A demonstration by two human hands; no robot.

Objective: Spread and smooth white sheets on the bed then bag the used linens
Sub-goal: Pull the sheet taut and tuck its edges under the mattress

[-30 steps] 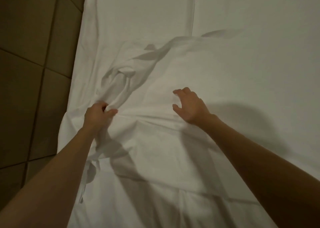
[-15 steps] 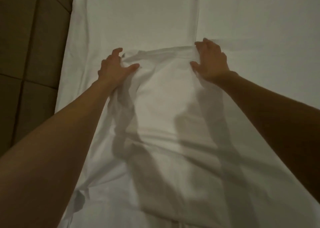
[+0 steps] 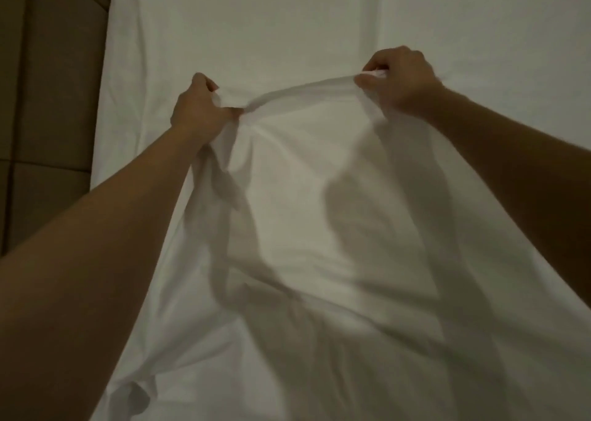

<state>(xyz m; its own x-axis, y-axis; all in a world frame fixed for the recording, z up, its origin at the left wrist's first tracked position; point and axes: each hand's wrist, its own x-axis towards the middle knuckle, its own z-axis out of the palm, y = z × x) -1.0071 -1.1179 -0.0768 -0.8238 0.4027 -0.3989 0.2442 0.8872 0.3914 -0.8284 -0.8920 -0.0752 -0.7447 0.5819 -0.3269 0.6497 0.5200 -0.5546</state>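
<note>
Now both fists clenched on far edge of loose white cotton sheet (image 3: 319,171): left hand (image 3: 200,107), right hand (image 3: 398,78), spaced wider than half-second ago, edge raised off white-covered bed (image 3: 256,20); spreading underway, bagging pending.

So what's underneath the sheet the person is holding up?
Beyond the lifted sheet, gripped by the left hand and right hand, another flat white layer covers the bed. What lies directly beneath the lifted part is hidden.
</note>
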